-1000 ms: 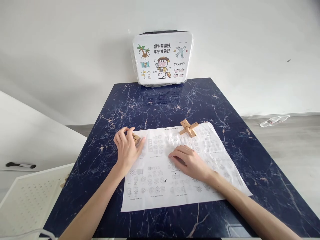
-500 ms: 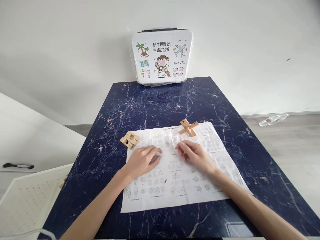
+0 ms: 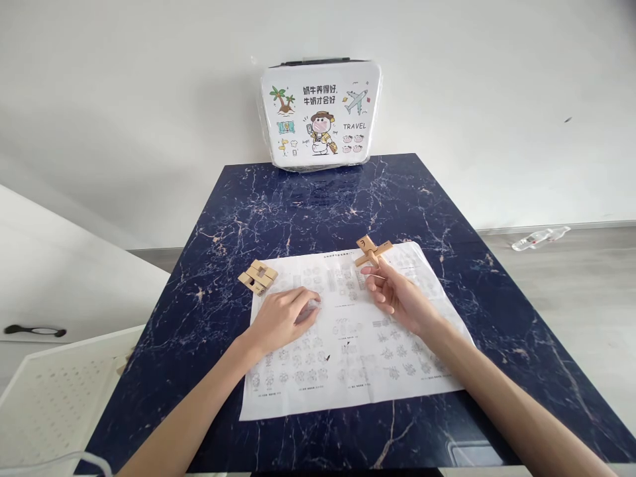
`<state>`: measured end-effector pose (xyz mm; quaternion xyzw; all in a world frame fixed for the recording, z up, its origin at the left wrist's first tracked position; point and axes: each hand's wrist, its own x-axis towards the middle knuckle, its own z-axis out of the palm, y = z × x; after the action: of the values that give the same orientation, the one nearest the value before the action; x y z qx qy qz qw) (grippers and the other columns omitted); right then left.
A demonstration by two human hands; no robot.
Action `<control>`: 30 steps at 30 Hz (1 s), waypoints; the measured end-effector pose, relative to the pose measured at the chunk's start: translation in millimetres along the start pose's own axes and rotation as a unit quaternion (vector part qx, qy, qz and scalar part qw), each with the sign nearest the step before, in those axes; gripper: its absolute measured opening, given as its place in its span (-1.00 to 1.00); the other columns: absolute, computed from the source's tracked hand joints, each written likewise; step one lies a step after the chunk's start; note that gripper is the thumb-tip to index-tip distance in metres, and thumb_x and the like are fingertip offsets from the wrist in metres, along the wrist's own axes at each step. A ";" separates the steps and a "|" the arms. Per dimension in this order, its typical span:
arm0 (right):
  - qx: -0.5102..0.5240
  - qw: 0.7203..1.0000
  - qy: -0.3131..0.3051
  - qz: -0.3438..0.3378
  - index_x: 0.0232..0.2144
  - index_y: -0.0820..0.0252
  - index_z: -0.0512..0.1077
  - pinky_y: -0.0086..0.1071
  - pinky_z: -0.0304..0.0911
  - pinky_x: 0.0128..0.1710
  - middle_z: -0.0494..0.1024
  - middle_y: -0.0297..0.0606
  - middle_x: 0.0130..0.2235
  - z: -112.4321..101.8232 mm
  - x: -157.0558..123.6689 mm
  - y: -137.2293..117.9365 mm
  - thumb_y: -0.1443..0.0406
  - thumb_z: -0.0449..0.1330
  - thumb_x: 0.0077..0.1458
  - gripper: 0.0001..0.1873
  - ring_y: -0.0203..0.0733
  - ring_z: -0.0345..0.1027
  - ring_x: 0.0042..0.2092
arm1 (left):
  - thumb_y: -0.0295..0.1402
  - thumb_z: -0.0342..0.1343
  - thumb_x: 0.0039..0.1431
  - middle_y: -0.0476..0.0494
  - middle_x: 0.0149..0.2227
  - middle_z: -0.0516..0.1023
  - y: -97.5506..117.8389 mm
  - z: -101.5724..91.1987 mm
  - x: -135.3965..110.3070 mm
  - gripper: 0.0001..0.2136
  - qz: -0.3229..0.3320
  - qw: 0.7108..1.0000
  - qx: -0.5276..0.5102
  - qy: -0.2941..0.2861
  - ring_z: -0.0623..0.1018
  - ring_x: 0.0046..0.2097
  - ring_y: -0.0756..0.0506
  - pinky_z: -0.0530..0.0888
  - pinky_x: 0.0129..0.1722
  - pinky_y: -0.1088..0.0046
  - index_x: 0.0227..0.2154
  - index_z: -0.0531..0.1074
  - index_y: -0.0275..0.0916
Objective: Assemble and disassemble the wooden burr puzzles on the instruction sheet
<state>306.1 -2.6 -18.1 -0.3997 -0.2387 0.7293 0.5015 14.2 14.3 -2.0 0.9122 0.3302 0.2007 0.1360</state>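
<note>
A printed instruction sheet (image 3: 348, 391) with rows of small diagrams lies on the table. My left hand (image 3: 285, 318) rests on its left part, fingers loosely bent and apart, holding nothing. Just beyond that hand, a flat wooden interlocking puzzle (image 3: 258, 277) overlaps the sheet's left edge. A cross-shaped wooden puzzle (image 3: 373, 252), marked with a dark numeral, sits at the sheet's far edge. My right hand (image 3: 400, 298) is beside it, palm partly turned up and fingers apart. Its thumb overlaps the near side of the cross puzzle; whether it touches I cannot tell.
The blue marble-patterned table (image 3: 318, 205) reaches to the wall. At its far end stands a white cartoon-printed case (image 3: 288, 149) in clear wrap. A perforated white bin (image 3: 54, 397) is at the left, and a clear plastic bottle (image 3: 539, 238) lies on the floor at the right.
My right hand has moved slightly away and to the right, up to the cross puzzle, and its palm has turned upward. My left hand has stayed nearly still.
</note>
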 end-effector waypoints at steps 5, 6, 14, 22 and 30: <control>0.026 1.000 -0.006 -0.003 -0.22 0.16 0.54 -0.63 0.11 -0.73 0.41 -0.43 -0.44 -2.0 1.7 0.1 0.04 0.46 0.22 -0.66 -0.43 0.14 -0.55 | -0.35 0.07 0.50 -0.02 -0.31 0.64 0.7 -1.3 0.1 -0.88 -0.003 1.000 -0.002 -0.002 0.60 -0.43 -0.01 0.46 -0.38 0.45 -0.07 0.47 -0.22; 0.026 1.000 -0.006 -0.005 -0.23 0.16 0.53 -0.63 0.10 -0.73 0.40 -0.43 -0.44 -2.4 1.7 0.6 0.06 0.46 0.22 -0.67 -0.43 0.12 -0.55 | -0.35 0.07 0.49 -0.02 -0.30 0.64 0.5 -1.2 0.0 -0.88 -0.003 1.000 -0.002 -0.002 0.60 -0.43 -0.02 0.46 -0.38 0.45 -0.07 0.47 -0.22; -0.021 0.999 -0.012 -0.040 -0.26 0.15 0.52 -0.62 0.08 -0.71 0.36 -0.44 -0.44 0.8 -0.2 1.6 0.00 0.45 0.23 -0.62 -0.44 0.04 -0.55 | -0.33 0.06 0.50 -0.03 -0.29 0.64 -1.2 1.1 -0.9 -0.87 -0.001 1.000 -0.002 -0.003 0.60 -0.43 -0.02 0.46 -0.39 0.45 -0.05 0.47 -0.21; -0.265 0.958 -0.073 -0.085 -0.42 0.13 0.43 -0.41 0.13 -0.62 0.44 -0.39 -0.53 14.7 -10.8 6.4 -0.06 0.25 0.40 -0.53 -0.37 0.19 -0.60 | -0.32 0.05 0.50 -0.01 -0.34 0.61 0.4 0.6 0.3 -0.86 -0.007 1.000 0.001 -0.003 0.60 -0.44 -0.02 0.46 -0.40 0.44 -0.05 0.48 -0.21; -0.496 0.837 -0.180 -0.145 -0.42 0.09 0.42 -0.37 0.13 -0.54 0.46 -0.42 -0.59 25.2 -19.9 10.9 0.15 0.16 0.44 -0.65 -0.33 0.22 -0.60 | -0.05 0.02 0.53 -0.03 -0.29 0.59 -4.3 8.3 -5.2 -0.49 -0.040 0.999 -0.010 0.019 0.54 -0.51 -0.03 0.45 -0.50 0.46 0.33 0.12 -0.24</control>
<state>283.0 -23.8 -5.2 -0.4172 -0.7095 0.4917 0.2841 11.9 13.1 -12.3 0.8927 0.3674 0.2157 0.1469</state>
